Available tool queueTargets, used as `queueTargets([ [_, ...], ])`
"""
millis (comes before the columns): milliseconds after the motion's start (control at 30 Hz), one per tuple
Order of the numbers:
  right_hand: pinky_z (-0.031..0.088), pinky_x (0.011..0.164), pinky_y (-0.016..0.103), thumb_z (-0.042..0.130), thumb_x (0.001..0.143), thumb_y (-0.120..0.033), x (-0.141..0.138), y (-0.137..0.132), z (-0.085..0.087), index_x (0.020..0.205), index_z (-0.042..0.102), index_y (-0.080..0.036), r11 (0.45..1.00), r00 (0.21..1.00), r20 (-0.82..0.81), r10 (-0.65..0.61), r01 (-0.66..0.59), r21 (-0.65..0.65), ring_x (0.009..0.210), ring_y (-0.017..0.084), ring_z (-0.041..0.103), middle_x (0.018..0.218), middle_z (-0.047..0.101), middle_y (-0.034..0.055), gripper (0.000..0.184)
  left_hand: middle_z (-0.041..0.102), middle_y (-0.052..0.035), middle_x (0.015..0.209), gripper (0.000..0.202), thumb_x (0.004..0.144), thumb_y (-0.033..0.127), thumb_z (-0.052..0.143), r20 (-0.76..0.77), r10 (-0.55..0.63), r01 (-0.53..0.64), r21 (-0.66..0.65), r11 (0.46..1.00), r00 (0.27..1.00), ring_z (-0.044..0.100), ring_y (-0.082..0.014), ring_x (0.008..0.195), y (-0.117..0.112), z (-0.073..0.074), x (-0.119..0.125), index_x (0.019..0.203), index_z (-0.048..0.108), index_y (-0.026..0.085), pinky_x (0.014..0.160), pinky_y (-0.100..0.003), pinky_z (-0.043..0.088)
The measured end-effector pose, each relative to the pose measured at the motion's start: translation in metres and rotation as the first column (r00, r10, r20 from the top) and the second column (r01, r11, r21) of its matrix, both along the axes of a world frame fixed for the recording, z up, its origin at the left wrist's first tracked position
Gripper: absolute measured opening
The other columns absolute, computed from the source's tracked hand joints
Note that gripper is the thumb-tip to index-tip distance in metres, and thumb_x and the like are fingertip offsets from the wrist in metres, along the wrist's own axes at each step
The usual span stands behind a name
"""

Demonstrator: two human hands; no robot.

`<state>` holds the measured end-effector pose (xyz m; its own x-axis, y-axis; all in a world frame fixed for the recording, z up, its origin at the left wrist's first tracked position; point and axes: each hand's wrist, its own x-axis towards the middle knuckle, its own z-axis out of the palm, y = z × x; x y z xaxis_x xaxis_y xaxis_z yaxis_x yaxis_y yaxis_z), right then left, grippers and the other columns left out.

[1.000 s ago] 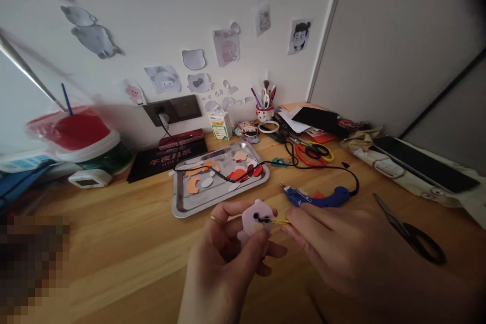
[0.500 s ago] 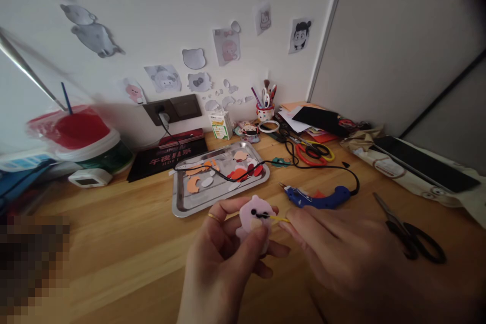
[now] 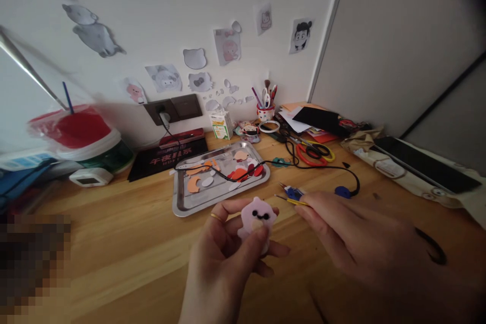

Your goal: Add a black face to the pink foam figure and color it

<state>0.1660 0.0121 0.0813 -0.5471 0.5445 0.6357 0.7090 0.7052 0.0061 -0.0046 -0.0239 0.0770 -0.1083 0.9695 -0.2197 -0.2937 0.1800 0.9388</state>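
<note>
My left hand (image 3: 228, 248) is closed around a small pale-pink felt figure (image 3: 253, 212), thumb over its lower front. The figure's front is turned toward me, showing two round black eyes, a small black mouth and a peach patch partly under the thumb. To the right, my right hand (image 3: 353, 238) grips a thin yellow tool (image 3: 294, 202) with a slim metal tip pointing left; its exact kind is unclear. That tip is apart from the figure. Behind my right hand lies a blue glue gun (image 3: 293, 192), mostly covered by the hand.
A metal tray (image 3: 182, 207) of felt cutouts stands behind my hands, with a black cord (image 3: 319, 167) across it. Scissors (image 3: 311, 154) and a pen cup (image 3: 265, 111) are farther back. Black scissor handles (image 3: 436, 253) peek out right of my hand. A bucket (image 3: 94, 152) stands left.
My right hand has drawn the yellow tool's tip off the figure's face, moving right and slightly up. It now covers most of the glue gun and scissors. My left hand has barely moved.
</note>
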Motion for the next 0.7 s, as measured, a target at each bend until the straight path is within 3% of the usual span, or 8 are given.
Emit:
queueTargets([
  [133, 0.029, 0.046, 0.027, 0.038, 0.090, -0.018, 0.000, -0.007, -0.005, 0.077, 0.050, -0.019, 0.983, 0.996, -0.050, 0.074, -0.081, -0.167, 0.046, 0.010, 0.048, 0.056, 0.051, -0.0042, 0.018, 0.070, -0.0025, 0.079, 0.032, 0.074, 0.015, 0.065, -0.020, 0.040, -0.039, 0.051, 0.998, 0.999, 0.068, -0.0148, 0.057, 0.001, 0.002, 0.002, 0.101, 0.049, 0.019, 0.041, -0.013, 0.048],
  [267, 0.030, 0.044, 0.026, 0.034, 0.092, -0.021, -0.004, -0.013, -0.014, 0.072, 0.049, -0.020, 0.942, 0.988, -0.132, 0.074, -0.113, -0.317, 0.046, 0.010, 0.051, 0.057, 0.054, -0.0037, 0.025, 0.069, -0.0011, 0.087, 0.015, 0.075, 0.019, 0.065, -0.021, 0.060, -0.057, 0.120, 0.991, 0.998, 0.068, -0.0130, 0.067, 0.000, -0.002, 0.000, 0.089, 0.059, 0.020, 0.048, -0.012, 0.050],
  [400, 0.031, 0.043, 0.025, 0.034, 0.091, -0.021, -0.009, -0.014, -0.016, 0.073, 0.050, -0.020, 0.908, 0.980, -0.175, 0.099, -0.161, -0.387, 0.048, 0.010, 0.054, 0.058, 0.057, -0.0033, 0.025, 0.070, 0.0006, 0.084, 0.008, 0.069, 0.019, 0.071, -0.015, 0.055, -0.052, 0.130, 0.990, 0.998, 0.065, -0.0088, 0.068, -0.003, -0.006, -0.003, 0.076, 0.067, 0.020, 0.056, -0.010, 0.050],
  [533, 0.034, 0.044, 0.024, 0.033, 0.090, -0.020, -0.013, -0.015, -0.010, 0.074, 0.051, -0.020, 0.868, 0.981, -0.155, 0.115, -0.175, -0.465, 0.050, 0.010, 0.054, 0.061, 0.060, -0.0034, 0.024, 0.072, 0.0003, 0.078, 0.007, 0.066, 0.015, 0.073, -0.017, 0.044, -0.042, 0.106, 0.994, 0.999, 0.065, -0.0106, 0.068, -0.005, -0.005, -0.003, 0.065, 0.068, 0.020, 0.054, -0.011, 0.050],
  [700, 0.035, 0.046, 0.024, 0.036, 0.089, -0.019, -0.012, -0.016, -0.011, 0.075, 0.051, -0.020, 0.862, 0.981, -0.161, 0.112, -0.176, -0.475, 0.052, 0.010, 0.056, 0.062, 0.060, -0.0027, 0.021, 0.071, 0.0002, 0.075, 0.007, 0.069, 0.016, 0.070, -0.026, 0.050, -0.047, 0.104, 0.993, 0.998, 0.061, -0.0094, 0.057, -0.004, -0.003, -0.002, 0.064, 0.067, 0.020, 0.049, -0.014, 0.049],
])
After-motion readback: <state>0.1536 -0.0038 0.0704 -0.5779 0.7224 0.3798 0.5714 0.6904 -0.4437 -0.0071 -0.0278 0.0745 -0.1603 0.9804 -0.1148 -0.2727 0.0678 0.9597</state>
